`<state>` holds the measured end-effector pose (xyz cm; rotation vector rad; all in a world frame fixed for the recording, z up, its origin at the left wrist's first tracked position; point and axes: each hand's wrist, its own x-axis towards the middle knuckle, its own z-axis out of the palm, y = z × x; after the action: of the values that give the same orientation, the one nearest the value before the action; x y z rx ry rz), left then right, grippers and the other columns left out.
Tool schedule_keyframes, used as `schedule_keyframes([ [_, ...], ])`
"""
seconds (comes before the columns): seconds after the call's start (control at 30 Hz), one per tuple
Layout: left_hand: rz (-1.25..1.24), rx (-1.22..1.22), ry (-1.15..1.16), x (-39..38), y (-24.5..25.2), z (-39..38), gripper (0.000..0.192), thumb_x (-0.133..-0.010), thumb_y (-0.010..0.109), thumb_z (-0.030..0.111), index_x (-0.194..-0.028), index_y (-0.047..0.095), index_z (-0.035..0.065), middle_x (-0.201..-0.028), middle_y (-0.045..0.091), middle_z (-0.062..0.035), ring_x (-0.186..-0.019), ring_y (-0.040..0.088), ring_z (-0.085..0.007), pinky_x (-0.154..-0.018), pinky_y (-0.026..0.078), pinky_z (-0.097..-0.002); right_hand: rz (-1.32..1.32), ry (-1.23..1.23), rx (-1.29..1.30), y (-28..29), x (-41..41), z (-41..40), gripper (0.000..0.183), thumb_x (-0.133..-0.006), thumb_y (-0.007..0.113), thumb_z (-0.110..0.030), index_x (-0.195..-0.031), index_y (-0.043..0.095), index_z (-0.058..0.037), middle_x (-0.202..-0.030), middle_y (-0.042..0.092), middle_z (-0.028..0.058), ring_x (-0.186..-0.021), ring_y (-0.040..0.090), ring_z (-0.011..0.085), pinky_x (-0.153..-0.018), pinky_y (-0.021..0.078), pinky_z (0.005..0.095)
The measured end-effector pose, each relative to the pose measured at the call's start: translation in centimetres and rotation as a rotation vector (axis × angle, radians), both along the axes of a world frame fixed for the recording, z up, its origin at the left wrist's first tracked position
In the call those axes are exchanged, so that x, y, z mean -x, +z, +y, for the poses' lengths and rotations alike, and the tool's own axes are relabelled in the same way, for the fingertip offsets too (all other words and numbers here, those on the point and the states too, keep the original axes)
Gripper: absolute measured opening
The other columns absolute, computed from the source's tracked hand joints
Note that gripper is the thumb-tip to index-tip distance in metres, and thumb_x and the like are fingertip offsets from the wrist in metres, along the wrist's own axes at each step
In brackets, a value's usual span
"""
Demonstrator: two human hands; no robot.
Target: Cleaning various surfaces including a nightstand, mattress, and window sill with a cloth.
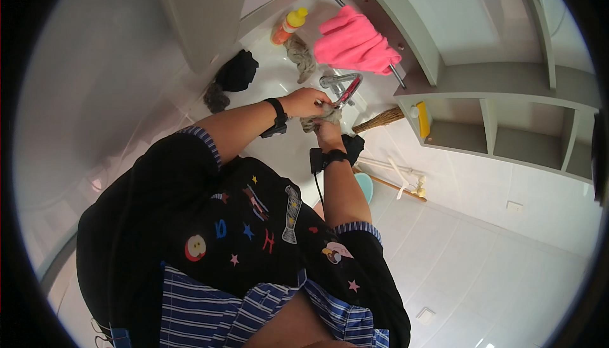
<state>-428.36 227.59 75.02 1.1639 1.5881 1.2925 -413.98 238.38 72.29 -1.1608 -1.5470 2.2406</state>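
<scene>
Both my hands grip a wet, crumpled grey cloth [309,123] over the white sink [280,146]. My left hand [306,102] pinches its upper part close to the spout of the chrome faucet [333,81]. From below, my right hand [329,135] clasps the same cloth, and its fingers are partly hidden. A second grey cloth [300,58] lies bunched at the back of the sink, beside an orange bottle with a yellow cap [288,27]. Black cloth [238,70] and a dark grey cloth [217,98] rest on the sink's left edge.
A pink towel [354,43] hangs on a metal rail behind the faucet. More black cloth [353,148] lies at the sink's right edge. Farther right are a twig broom [380,119], a light-blue basin [364,186], wall pipes [418,184] and a grey shelf unit [485,124].
</scene>
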Motion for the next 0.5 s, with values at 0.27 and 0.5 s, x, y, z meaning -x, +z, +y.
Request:
schedule_keyframes([
  [0.27,-0.064,-0.047,0.166,0.8,-3.3,-0.3,0.033,-0.078,0.065,0.0,-0.111,0.061,0.0005,-0.109,0.068,-0.0118,-0.096,0.067,-0.0208,-0.084,0.053,-0.0322,-0.248,0.206,-0.367,-0.7,1.8,1.1,0.031,-0.086,0.067,-0.01,-0.116,0.062,-0.0053,-0.093,0.068,0.006,-0.088,0.066,0.0172,-0.074,0.0529,0.0338],
  [0.5,-0.173,0.023,0.136,-1.0,0.5,-0.2,0.039,-0.079,0.072,0.015,-0.114,0.061,0.0033,-0.105,0.067,-0.0134,-0.093,0.066,-0.0259,-0.083,0.052,-0.0328,-0.335,0.286,-0.771,-1.9,1.6,2.3,0.031,-0.085,0.067,-0.014,-0.114,0.062,-0.0021,-0.094,0.069,0.0105,-0.088,0.068,0.0198,-0.077,0.0538,0.0339],
])
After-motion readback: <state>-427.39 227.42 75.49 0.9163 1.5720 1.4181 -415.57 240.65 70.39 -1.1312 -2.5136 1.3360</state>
